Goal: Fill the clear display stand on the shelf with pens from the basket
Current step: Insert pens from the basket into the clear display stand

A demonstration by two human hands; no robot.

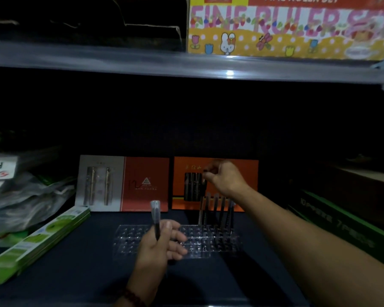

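The clear display stand (129,238) lies on the dark shelf, a flat block with rows of holes. Several dark pens (222,211) stand upright in its right part. My left hand (157,247) is over the stand's middle and grips a dark pen with a clear cap (155,209), held upright. My right hand (224,178) hovers just above the standing pens with its fingertips pinched together. The dim light hides whether a pen is between them. The basket is out of view.
Two pen gift boxes, one grey and red (123,183) and one orange (248,171), lean against the back. Green flat packs (40,240) lie at the left, plastic bags (27,196) behind them. Dark green boxes (333,220) are at the right. A shelf board (186,67) runs overhead.
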